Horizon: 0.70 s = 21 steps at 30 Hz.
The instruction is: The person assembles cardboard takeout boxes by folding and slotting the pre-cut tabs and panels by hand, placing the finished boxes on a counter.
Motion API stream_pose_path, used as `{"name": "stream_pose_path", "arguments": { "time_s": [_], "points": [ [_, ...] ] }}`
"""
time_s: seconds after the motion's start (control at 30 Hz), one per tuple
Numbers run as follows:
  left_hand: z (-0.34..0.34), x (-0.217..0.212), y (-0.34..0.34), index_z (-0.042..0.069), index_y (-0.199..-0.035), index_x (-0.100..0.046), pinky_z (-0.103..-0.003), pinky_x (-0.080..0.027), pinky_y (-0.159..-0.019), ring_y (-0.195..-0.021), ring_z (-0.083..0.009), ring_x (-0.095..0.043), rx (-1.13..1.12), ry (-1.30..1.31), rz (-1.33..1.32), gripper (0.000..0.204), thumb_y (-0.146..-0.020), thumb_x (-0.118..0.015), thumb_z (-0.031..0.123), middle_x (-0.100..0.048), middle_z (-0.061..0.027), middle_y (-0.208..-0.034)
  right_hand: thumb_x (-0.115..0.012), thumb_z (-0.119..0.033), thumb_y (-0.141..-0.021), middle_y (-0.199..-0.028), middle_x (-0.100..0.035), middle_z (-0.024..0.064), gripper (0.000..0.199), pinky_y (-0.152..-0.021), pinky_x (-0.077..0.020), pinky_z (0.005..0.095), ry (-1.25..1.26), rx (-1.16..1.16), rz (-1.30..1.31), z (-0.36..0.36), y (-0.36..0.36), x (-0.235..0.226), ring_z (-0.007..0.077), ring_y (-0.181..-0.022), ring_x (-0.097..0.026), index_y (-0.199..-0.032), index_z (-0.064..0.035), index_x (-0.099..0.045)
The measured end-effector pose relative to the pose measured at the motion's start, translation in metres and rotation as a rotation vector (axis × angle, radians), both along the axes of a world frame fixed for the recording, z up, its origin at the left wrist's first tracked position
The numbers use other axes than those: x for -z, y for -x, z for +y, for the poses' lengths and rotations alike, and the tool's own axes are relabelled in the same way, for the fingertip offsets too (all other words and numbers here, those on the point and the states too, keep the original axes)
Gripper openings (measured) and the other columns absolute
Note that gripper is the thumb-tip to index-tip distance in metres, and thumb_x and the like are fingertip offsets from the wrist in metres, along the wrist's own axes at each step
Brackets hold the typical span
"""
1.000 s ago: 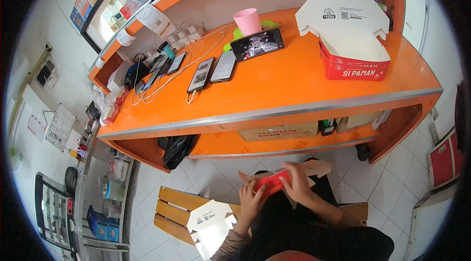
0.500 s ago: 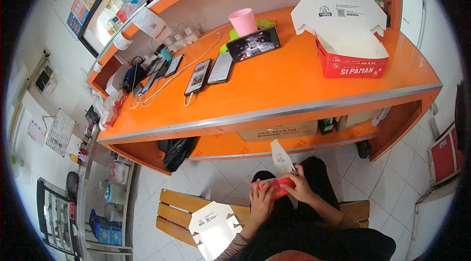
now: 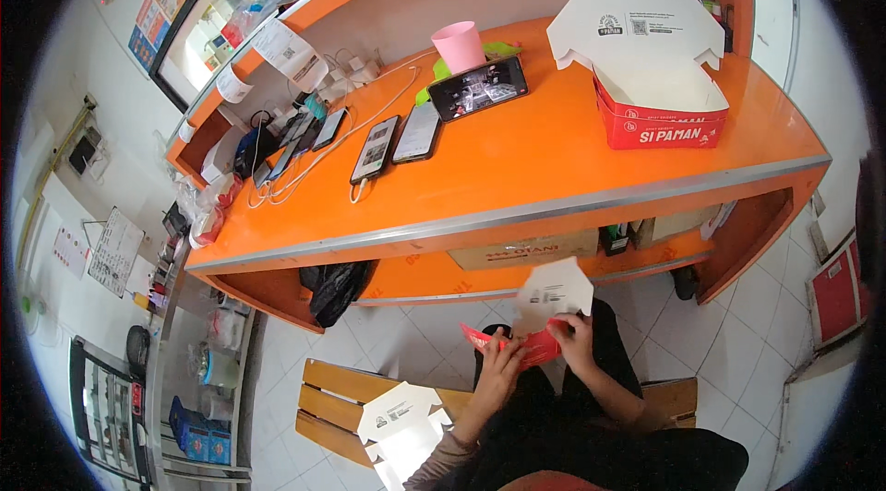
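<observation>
Above my lap I have a partly folded cardboard food box (image 3: 556,293), red on its sides, with a white printed lid flap standing up at the far side. My left hand (image 3: 498,366) is closed on its red left part. The fingers of my right hand (image 3: 578,343) pinch the red right edge beside the flap. My fingertips partly hide the folds. An unfolded white box blank (image 3: 402,422) lies on the wooden bench (image 3: 323,408) by my left forearm. Open red-and-white folded boxes (image 3: 663,133), apparently stacked, stand on the orange counter (image 3: 517,163) at the right.
On the counter are a pink cup (image 3: 459,46), a phone (image 3: 478,88) propped against it, two phones lying flat, and white cables. A black plastic bag (image 3: 336,293) hangs off the lower shelf, where a brown carton (image 3: 524,249) lies. Metal shelving (image 3: 208,380) stands at the left.
The white flap has swung wider and faces me more fully. My right hand has shifted slightly right and up along the edge; the left stays on the box's left part.
</observation>
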<state>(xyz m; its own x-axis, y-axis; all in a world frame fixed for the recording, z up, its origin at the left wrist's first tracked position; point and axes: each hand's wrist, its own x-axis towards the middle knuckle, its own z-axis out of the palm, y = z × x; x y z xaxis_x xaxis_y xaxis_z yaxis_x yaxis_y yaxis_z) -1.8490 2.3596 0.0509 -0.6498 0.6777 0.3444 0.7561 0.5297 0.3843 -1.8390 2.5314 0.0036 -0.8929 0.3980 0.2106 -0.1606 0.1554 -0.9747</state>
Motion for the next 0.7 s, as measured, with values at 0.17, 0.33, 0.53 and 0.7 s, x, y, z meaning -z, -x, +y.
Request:
{"name": "stream_pose_path", "arguments": {
  "time_s": [0.17,0.33,0.53,0.7],
  "points": [
    [0.01,0.001,0.001,0.004,-0.112,-0.049,-0.056,-0.025,-0.096,-0.125,-0.0404,-0.022,0.085,-0.033,-0.016,0.045,-0.068,-0.051,-0.004,-0.039,-0.0103,-0.124,-0.066,-0.012,-0.075,-0.085,-0.06,0.0098,0.016,-0.071,-0.0446,0.0261,-0.042,-0.084,-0.042,0.008,-0.001,0.032,0.0131,-0.082,-0.055,-0.085,0.0005,-0.062],
    [0.003,0.005,0.003,0.005,-0.115,-0.048,-0.052,-0.024,-0.098,-0.124,-0.0406,-0.022,0.066,-0.022,0.019,0.044,-0.072,-0.05,-0.005,-0.037,-0.0132,-0.125,-0.072,-0.019,-0.068,-0.098,-0.055,0.0179,0.043,-0.083,-0.0411,0.037,-0.214,-0.295,0.05,0.014,-0.011,-0.013,0.0298,-0.096,-0.051,-0.104,-0.0024,-0.055],
    [0.029,-0.012,-0.014,0.001,-0.119,-0.044,-0.043,-0.024,-0.101,-0.123,-0.0348,-0.027,-0.22,-1.041,-0.376,0.038,-0.084,-0.053,0.012,-0.028,-0.0179,-0.133,-0.066,-0.022,-0.073,-0.103,-0.048,0.0253,0.036,-0.087,-0.0358,0.0457,-0.45,-0.275,0.037,0.026,-0.042,0.024,0.0447,-0.104,-0.041,-0.097,-0.0027,-0.048],
    [-0.029,0.062,0.026,-0.001,-0.12,-0.039,-0.038,-0.031,-0.096,-0.114,-0.0268,-0.039,-0.618,-1.489,-1.139,0.044,-0.083,-0.055,0.016,-0.04,-0.0137,-0.123,-0.057,-0.025,-0.08,-0.103,-0.048,0.0264,0.025,-0.082,-0.0387,0.047,-0.54,-0.34,0.176,0.032,-0.075,0.086,0.0453,-0.098,-0.045,-0.081,-0.0026,-0.047]
  ]
}}
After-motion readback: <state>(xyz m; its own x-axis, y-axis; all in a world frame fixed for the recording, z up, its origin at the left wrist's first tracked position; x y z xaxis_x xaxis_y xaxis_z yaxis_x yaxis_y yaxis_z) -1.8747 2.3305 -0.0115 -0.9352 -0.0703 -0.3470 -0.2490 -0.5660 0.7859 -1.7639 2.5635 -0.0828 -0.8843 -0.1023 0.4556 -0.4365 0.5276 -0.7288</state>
